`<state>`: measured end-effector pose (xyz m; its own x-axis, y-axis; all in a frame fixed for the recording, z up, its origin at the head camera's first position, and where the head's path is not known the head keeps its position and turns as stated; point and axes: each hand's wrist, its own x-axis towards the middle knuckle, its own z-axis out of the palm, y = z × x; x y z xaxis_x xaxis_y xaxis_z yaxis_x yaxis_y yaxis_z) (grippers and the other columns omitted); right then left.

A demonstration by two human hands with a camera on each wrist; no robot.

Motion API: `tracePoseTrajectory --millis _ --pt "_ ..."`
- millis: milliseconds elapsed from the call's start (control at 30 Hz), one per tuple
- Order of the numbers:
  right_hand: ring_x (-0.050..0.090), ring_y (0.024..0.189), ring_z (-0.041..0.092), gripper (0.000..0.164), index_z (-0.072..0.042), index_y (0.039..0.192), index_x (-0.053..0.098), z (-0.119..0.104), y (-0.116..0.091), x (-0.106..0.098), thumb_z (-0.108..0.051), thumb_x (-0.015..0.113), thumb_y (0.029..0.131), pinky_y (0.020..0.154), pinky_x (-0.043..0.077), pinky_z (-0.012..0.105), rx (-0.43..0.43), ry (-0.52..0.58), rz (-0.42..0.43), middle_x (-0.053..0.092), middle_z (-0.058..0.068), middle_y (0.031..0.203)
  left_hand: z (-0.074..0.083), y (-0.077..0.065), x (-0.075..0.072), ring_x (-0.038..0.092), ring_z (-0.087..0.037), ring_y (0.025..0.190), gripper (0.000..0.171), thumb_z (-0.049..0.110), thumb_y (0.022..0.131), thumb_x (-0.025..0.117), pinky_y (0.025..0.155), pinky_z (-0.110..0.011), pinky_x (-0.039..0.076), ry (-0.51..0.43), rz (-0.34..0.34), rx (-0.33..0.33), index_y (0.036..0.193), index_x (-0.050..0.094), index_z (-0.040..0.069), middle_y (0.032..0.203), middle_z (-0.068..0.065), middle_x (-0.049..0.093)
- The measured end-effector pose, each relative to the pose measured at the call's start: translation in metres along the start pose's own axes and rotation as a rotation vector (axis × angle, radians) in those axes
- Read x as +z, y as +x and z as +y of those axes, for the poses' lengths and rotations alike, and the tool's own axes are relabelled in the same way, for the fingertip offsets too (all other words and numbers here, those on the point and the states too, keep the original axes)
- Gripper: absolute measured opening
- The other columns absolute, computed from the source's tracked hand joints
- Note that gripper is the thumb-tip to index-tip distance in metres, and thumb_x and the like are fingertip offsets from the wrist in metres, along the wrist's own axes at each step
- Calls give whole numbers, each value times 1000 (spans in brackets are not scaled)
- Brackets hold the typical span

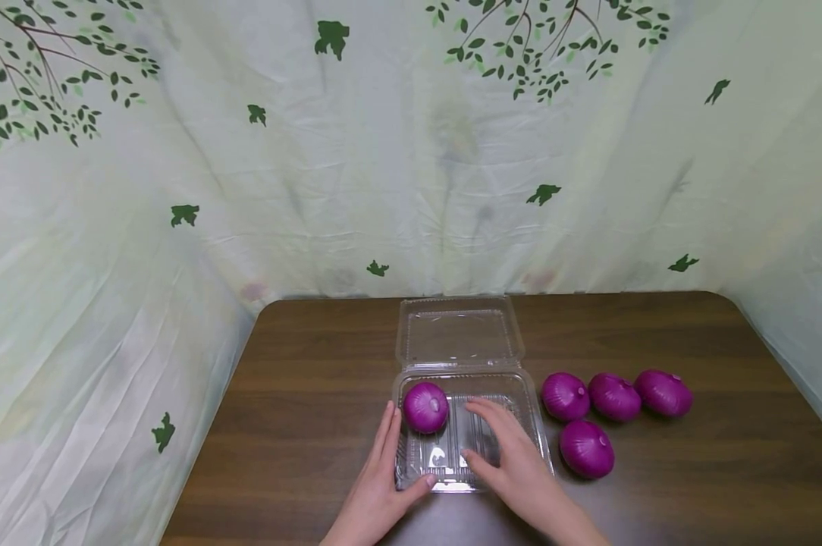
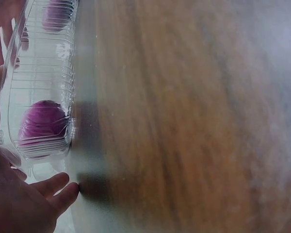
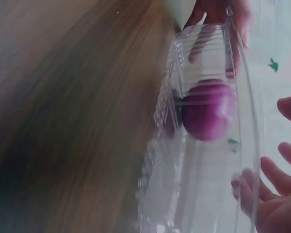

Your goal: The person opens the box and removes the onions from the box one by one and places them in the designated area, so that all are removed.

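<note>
An open clear plastic clamshell container (image 1: 452, 470) lies on the table with its lid folded back. One red onion (image 1: 425, 407) sits in its far left part and shows through the wall in the left wrist view. My left hand (image 1: 382, 481) rests along the container's left side, fingers stretched out and thumb at the front rim. Over the container's right half, my right hand (image 1: 509, 462) hovers with fingers spread and nothing held, thumb and fingers apart. The right wrist view shows the right hand's fingers (image 3: 276, 194) beside the container wall.
Right of the container are several more red onions: three in a row, with the rightmost onion (image 1: 663, 393) farthest off, and a nearer onion (image 1: 587, 449) in front. The brown wooden table (image 1: 302, 409) ends at a leaf-patterned cloth (image 1: 411, 189) behind it.
</note>
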<state>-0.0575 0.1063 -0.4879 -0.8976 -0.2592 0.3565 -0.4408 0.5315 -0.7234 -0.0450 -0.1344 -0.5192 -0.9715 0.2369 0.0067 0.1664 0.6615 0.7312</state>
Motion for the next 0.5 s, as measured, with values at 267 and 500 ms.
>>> tracePoseTrajectory --millis 267,500 --pt "42 134 21 66 -13 140 53 -7 16 17 -16 81 80 107 36 51 113 83 -62 49 4 145 0 1 1 23 -28 144 106 55 82 73 105 -57 35 7 14 26 160 9 23 165 8 -1" --pt "42 134 27 66 -14 141 52 -8 29 31 -21 80 81 106 36 54 144 44 -87 47 8 146 -1 1 2 25 -30 143 105 53 83 74 105 -56 36 14 37 55 160 10 20 165 3 2"
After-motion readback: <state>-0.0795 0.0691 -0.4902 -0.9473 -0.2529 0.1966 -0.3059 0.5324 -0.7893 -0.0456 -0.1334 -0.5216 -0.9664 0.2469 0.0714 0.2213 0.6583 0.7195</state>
